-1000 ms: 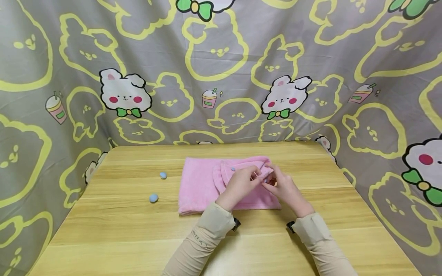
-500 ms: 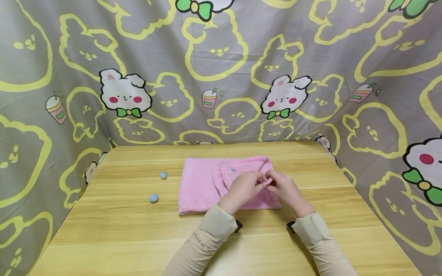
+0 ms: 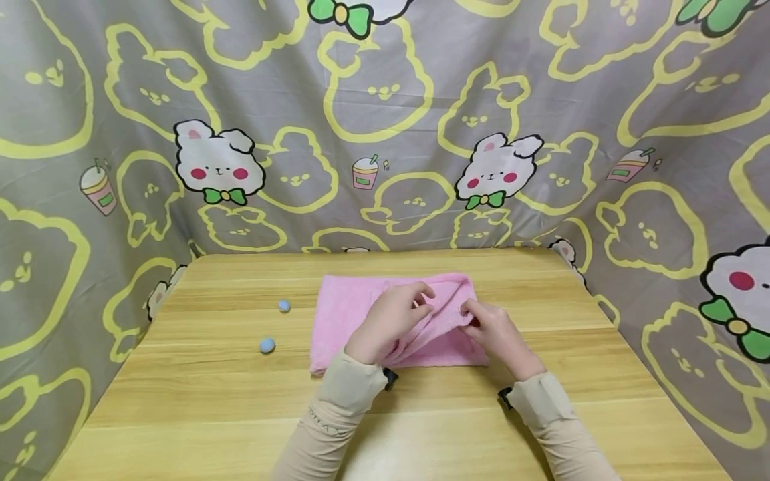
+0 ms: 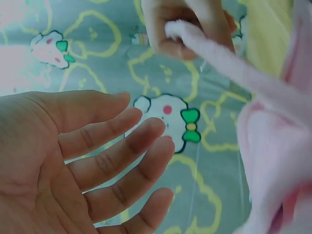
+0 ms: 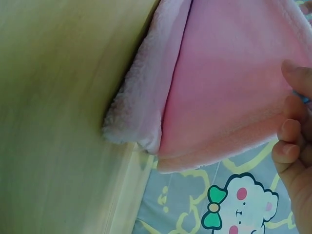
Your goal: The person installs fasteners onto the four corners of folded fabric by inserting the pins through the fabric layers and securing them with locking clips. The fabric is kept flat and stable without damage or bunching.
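A pink fleecy cloth (image 3: pixel 339 317), folded in layers, lies on the table in the head view. My right hand (image 3: pixel 498 334) pinches the edge of its top layer at the right and lifts it, so a gap shows under the flap. A bit of blue (image 5: pixel 302 97) shows between thumb and fingers in the right wrist view. My left hand (image 3: pixel 388 317) is over the middle of the cloth, fingers spread and slightly bent. Nothing is in its palm in the left wrist view, where the raised pink edge (image 4: pixel 229 63) runs from the other hand.
Two small blue rounded pieces (image 3: pixel 267 345) lie on the wooden table (image 3: pixel 198 401), left of the cloth. A grey curtain (image 3: pixel 289 87) with rabbit prints hangs behind and at both sides.
My left hand has let go of the cloth's edge and moved left, hiding the blue piece seen on the cloth earlier. My right hand stays at the edge, and the flap now stands more open.
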`<state>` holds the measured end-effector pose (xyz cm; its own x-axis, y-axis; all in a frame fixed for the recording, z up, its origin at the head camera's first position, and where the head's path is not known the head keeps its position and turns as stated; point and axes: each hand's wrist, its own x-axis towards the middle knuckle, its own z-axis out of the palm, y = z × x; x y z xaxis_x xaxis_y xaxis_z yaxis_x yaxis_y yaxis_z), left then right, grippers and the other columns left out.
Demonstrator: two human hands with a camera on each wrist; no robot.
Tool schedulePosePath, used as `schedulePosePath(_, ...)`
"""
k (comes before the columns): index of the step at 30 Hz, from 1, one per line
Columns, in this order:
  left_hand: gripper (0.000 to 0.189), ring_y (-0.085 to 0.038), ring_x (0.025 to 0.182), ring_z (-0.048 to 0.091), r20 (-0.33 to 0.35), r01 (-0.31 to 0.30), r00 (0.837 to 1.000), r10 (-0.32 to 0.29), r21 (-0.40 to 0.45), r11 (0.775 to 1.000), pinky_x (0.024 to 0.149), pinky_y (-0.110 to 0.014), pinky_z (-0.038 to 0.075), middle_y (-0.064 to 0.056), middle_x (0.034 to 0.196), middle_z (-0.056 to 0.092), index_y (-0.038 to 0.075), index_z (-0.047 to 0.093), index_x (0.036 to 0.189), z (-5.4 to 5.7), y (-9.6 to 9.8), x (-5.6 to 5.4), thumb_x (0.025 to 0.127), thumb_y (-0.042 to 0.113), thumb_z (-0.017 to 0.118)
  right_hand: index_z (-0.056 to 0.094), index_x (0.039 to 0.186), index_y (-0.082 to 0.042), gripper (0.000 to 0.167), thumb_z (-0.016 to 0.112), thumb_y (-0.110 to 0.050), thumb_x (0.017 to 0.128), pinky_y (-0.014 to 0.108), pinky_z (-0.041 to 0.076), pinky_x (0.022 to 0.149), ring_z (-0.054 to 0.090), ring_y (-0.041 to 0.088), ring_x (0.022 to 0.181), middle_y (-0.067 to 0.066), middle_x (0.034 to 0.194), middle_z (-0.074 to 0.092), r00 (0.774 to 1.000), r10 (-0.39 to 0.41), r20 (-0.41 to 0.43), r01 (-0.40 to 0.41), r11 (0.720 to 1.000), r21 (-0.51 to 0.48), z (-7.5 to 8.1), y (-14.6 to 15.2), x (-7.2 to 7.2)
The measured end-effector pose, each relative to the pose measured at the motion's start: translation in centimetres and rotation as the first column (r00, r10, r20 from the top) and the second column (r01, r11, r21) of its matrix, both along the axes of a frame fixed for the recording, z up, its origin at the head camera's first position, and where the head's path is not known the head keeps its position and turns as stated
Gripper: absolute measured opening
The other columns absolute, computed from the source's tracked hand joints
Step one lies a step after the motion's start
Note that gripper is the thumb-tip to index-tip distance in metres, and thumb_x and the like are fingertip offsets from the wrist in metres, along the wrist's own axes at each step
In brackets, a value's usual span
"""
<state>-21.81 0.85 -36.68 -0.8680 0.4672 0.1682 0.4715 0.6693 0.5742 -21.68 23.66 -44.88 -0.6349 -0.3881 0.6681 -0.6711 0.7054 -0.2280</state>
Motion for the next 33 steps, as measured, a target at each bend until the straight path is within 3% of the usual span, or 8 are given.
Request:
schedulePosePath(5,0.020,-0.015,0.083,0.065,-0.019,-0.018,1.000,0.018,-0.033,0.999,0.074,-0.032,0.050,0.000,0.092,0.071,0.014,0.067,0.111,-0.3,-2.0,-0.4,0.093,0.020,0.062,0.056,0.083,-0.010,0.035,0.080,0.009,0.067,0.017,0.048,0.053,0.054,0.006,0.063,0.000,0.069,0.059,1.000,0.007,-0.001,-0.007,1.000,-0.002,0.0,0.1,0.1)
schedulePosePath(13,0.018,-0.014,0.079,0.064,-0.077,-0.114,0.991,0.107,-0.087,0.990,0.070,-0.032,0.051,0.001,0.089,0.072,0.014,0.068,0.108,-1.6,-6.7,-0.7,0.091,0.019,0.065,0.055,0.084,-0.010,0.035,0.079,0.009,0.068,0.016,0.046,0.053,0.051,0.005,0.063,-0.001,0.068,0.056,1.000,0.013,-0.019,-0.013,1.000,0.001,-0.1,0.1,0.1)
schedulePosePath(22,0.020,-0.023,0.082,0.067,-0.053,-0.216,0.976,0.210,-0.149,0.965,0.071,-0.038,0.054,-0.009,0.093,0.073,0.007,0.067,0.107,-4.1,-13.3,-0.9,0.089,0.015,0.067,0.055,0.083,-0.010,0.034,0.081,0.007,0.068,0.016,0.047,0.053,0.052,0.006,0.062,-0.001,0.067,0.056,1.000,0.016,-0.010,-0.016,1.000,0.014,0.0,0.0,0.1)
schedulePosePath(29,0.024,-0.034,0.090,0.067,-0.036,-0.274,0.961,0.274,-0.248,0.929,0.078,-0.049,0.054,-0.019,0.099,0.070,0.001,0.066,0.106,-5.9,-19.0,-0.4,0.086,0.014,0.066,0.054,0.083,-0.010,0.033,0.080,0.005,0.071,0.016,0.049,0.053,0.054,0.006,0.063,0.000,0.068,0.057,1.000,0.012,0.020,-0.012,1.000,0.021,0.3,-0.2,0.3)
schedulePosePath(33,0.031,-0.035,0.087,0.063,-0.009,-0.284,0.955,0.297,-0.320,0.904,0.080,-0.051,0.051,-0.023,0.102,0.064,-0.001,0.064,0.107,-6.6,-21.2,-0.1,0.083,0.017,0.071,0.054,0.083,-0.011,0.033,0.080,0.005,0.070,0.016,0.049,0.054,0.055,0.007,0.063,0.000,0.068,0.057,1.000,0.005,0.029,-0.005,1.000,0.022,0.4,-0.1,0.4)
